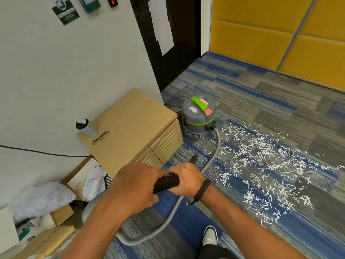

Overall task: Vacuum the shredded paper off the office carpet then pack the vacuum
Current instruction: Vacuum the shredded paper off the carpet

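Head view shows left hand (137,186) and right hand (186,179) each with grip curled round the black wand (166,183), vacuuming apparently not begun, so next the nozzle must swing right onto shredded paper (265,165) strewn across carpet (252,94) beside the vacuum (198,115).

Black wand (166,182): middle section hidden under both hands. Wall signs (65,13), upper left: text too small to read, tops cut off by frame edge.
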A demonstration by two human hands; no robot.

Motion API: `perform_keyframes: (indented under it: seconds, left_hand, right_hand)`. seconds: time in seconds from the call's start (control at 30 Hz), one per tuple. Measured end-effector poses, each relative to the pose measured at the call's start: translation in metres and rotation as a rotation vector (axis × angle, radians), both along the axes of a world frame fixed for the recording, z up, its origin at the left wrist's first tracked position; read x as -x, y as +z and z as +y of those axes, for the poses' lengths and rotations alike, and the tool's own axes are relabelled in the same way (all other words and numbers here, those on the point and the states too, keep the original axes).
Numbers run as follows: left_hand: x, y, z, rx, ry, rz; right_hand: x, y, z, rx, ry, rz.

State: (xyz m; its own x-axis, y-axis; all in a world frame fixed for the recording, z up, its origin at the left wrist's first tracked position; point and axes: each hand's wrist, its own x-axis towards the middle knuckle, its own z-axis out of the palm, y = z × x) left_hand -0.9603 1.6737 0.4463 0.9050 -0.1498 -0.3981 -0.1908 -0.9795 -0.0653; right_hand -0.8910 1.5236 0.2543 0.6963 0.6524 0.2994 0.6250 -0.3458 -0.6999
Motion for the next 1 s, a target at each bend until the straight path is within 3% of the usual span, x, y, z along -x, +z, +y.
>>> perform_keyframes:
  seconds: [0.6, 1.0]
  left_hand:
    - [-0.020, -0.016, -0.008, -0.023, 0.008, -0.009]
    - [-0.073, -0.058, -0.042, 0.021, 0.001, -0.057]
  right_hand:
    - [-0.022, -0.011, -0.001, 0.009, -0.023, 0.024]
    - [-0.078, -0.023, -0.046, 0.138, -0.056, 0.068]
